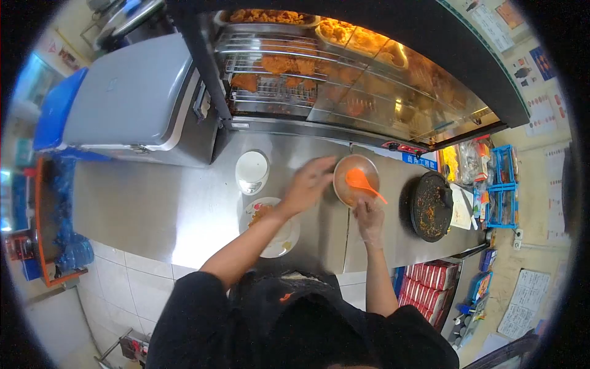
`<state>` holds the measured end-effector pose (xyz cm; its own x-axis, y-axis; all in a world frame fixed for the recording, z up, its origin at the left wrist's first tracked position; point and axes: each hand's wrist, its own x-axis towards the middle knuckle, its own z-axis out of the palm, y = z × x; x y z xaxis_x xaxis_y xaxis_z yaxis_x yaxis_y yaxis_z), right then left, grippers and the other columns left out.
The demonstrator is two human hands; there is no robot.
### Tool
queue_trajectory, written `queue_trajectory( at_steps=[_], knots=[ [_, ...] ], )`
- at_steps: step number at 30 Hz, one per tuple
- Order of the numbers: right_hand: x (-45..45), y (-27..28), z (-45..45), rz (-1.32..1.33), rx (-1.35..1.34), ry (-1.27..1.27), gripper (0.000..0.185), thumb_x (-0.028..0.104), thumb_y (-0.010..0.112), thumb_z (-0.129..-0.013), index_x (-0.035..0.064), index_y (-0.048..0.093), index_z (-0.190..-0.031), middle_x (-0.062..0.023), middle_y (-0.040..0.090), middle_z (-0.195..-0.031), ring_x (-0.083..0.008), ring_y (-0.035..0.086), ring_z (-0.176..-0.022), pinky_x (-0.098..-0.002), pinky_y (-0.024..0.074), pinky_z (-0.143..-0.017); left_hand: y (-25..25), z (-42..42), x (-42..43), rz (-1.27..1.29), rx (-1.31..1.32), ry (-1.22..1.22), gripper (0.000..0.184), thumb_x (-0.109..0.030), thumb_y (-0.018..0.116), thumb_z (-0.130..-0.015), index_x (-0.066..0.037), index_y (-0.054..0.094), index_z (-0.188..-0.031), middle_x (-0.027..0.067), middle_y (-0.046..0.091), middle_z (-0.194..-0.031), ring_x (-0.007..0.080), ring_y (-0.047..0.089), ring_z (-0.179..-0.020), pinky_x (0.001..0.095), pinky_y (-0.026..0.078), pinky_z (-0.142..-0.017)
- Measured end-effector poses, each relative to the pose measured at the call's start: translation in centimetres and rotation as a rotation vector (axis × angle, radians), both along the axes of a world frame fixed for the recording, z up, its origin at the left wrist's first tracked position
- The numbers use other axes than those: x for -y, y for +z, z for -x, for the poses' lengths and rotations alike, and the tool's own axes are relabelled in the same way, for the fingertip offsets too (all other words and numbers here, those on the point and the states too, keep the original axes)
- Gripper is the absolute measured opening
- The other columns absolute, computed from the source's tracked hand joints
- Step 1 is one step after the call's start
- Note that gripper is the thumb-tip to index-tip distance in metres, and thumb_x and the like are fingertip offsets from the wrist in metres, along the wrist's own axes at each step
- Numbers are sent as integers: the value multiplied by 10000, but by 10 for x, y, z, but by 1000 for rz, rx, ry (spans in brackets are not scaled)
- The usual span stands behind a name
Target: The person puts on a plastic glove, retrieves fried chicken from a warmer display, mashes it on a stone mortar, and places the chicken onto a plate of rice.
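Observation:
A round metal bowl (339, 192) stands on the counter with an orange spoon (356, 178) in it, the handle pointing to the lower right. My right hand (369, 222), in a thin clear glove, is at the bowl's near rim with its fingers closed over the edge, just below the spoon handle. Left of the bowl, my left hand (309, 186) is bare and slightly blurred, its fingers stretched toward the rim and nothing seen in it. Under my left forearm lies a floral plate (287, 237) with some brownish food (260, 213), partly hidden by the arm.
A white kitchen scale (252, 172) stands behind the plate. Right of the bowl is a round black pan-like object (431, 207) with crumbs. A glass warming cabinet (362, 74) with fried food spans the back. A grey cooler box (132, 92) occupies the left end of the steel counter (141, 197).

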<state>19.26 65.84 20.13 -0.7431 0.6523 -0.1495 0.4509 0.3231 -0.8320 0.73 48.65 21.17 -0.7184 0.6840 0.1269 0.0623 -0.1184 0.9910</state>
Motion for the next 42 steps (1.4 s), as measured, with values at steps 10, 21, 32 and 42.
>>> queue_trajectory(
  at_steps=[10, 21, 32, 42],
  knots=[
    [59, 57, 271, -496, -335, 446, 381, 158, 555, -967, -22, 550, -1302, -288, 668, -1047, -440, 669, -979, -492, 514, -860, -208, -30, 324, 1461, 98, 1336, 698, -537, 523, -998, -91, 387, -1517, 182, 312, -1592, 375, 267, -1494, 694, 224, -1148],
    [31, 10, 317, -627, -176, 45, 471, 203, 633, -877, -8, 555, -1291, -305, 696, -1063, -468, 678, -1022, -515, 519, -863, -200, -39, 318, 1619, 29, 1252, 713, -559, 432, -1012, -121, 357, -1568, 128, 243, -1659, 349, 185, -1539, 638, 133, -1207],
    [0, 23, 302, -718, -74, -21, 352, 232, 641, -920, -14, 593, -1168, -292, 693, -1060, -480, 655, -1032, -518, 504, -878, -197, -36, 317, 1654, 92, 1220, 732, -563, 431, -1006, -126, 320, -1581, 122, 224, -1663, 328, 154, -1549, 637, 134, -1212],
    [-37, 12, 382, -1009, 398, 352, 508, 454, 533, -966, 15, 681, -1176, -250, 657, -1240, -448, 637, -1127, -516, 507, -981, -204, -37, 317, 1621, 74, 1275, 716, -563, 450, -994, -147, 350, -1569, 111, 250, -1655, 320, 177, -1544, 625, 130, -1216]
  ],
)
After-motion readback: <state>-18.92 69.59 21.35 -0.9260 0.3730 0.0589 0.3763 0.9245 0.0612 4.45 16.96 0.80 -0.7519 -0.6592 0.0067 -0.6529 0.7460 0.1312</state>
